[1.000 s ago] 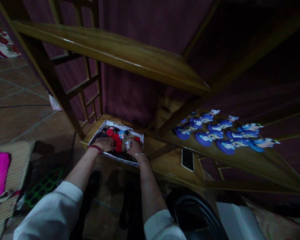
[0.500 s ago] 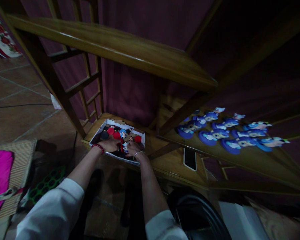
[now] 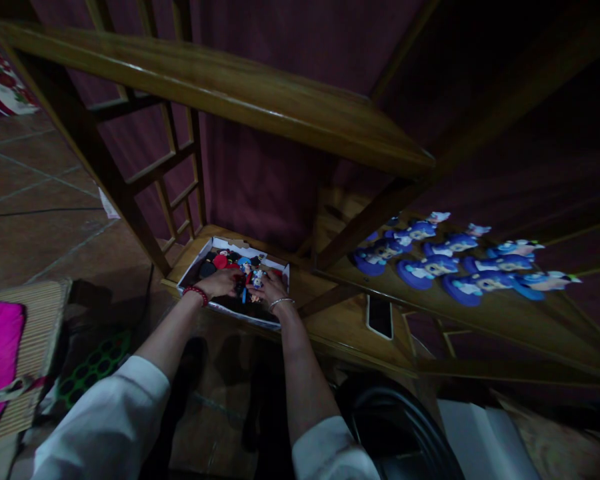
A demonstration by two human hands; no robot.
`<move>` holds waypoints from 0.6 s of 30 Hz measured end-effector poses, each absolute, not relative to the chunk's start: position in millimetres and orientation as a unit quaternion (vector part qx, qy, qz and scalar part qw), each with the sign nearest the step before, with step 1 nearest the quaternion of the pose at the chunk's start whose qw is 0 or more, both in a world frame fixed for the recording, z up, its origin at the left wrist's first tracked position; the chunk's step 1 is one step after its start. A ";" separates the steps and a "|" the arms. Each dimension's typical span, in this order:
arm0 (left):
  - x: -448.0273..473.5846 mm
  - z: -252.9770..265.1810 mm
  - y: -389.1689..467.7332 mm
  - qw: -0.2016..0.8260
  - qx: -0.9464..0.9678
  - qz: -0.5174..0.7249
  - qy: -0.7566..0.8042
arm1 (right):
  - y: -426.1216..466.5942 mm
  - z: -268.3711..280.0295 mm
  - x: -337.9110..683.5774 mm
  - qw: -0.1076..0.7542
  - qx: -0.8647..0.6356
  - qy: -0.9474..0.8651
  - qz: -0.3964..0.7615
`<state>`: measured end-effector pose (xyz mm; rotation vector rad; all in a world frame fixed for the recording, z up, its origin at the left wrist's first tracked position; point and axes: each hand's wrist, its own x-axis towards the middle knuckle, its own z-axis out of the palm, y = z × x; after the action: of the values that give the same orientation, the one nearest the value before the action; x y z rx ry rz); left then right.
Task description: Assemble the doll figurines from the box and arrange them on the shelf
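A shallow white cardboard box (image 3: 204,255) on the low wooden shelf holds a jumble of small figurines with round bases, some red, some black, some blue. Both hands reach into it from the near side. My left hand (image 3: 223,283), with a red beaded bracelet, has its fingers curled down among dark pieces near the middle; what they grip is hidden. My right hand (image 3: 271,288), wearing a thin light bangle, has its fingers at a small white-and-blue figurine (image 3: 259,279) and appears to pinch it. A blue figure (image 3: 244,264) lies just beyond the fingers.
On a raised shelf to the right stand several blue figurines (image 3: 433,270) on round bases. A phone (image 3: 379,317) lies on the lower shelf. A wooden beam (image 3: 220,93) crosses above the box. A black stool (image 3: 395,427) is near my right arm; a green crate (image 3: 93,367) is at left.
My right hand has shifted slightly away from me, the white-and-blue figurine with it. My left fingers have moved a little among the pieces, and a blue piece now shows between the hands.
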<state>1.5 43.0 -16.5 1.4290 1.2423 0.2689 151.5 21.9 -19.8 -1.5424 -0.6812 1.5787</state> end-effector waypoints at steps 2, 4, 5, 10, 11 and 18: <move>1.1 -15.5 44.3 0.560 0.619 0.116 0.539 | 22.5 -18.7 151.4 0.423 -0.610 -0.275 0.611; 0.1 -13.4 44.9 0.522 0.654 0.101 0.538 | 22.9 -17.5 151.7 0.432 -0.613 -0.280 0.600; -0.6 -11.9 44.9 0.493 0.680 0.087 0.535 | 22.9 -16.9 151.9 0.432 -0.617 -0.281 0.595; -3.8 -2.0 43.7 0.351 0.770 -0.014 0.532 | 22.8 -14.3 153.8 0.420 -0.639 -0.275 0.582; -4.0 -0.3 43.3 0.336 0.777 -0.029 0.532 | 22.8 -13.8 154.0 0.418 -0.643 -0.276 0.580; -2.4 4.3 38.2 0.296 0.799 -0.073 0.518 | 24.1 -23.4 156.7 0.419 -0.655 -0.296 0.554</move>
<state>-2.4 38.2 4.3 2.1266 1.3772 -0.1945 156.7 24.1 -23.4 -1.6430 -0.7426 1.3890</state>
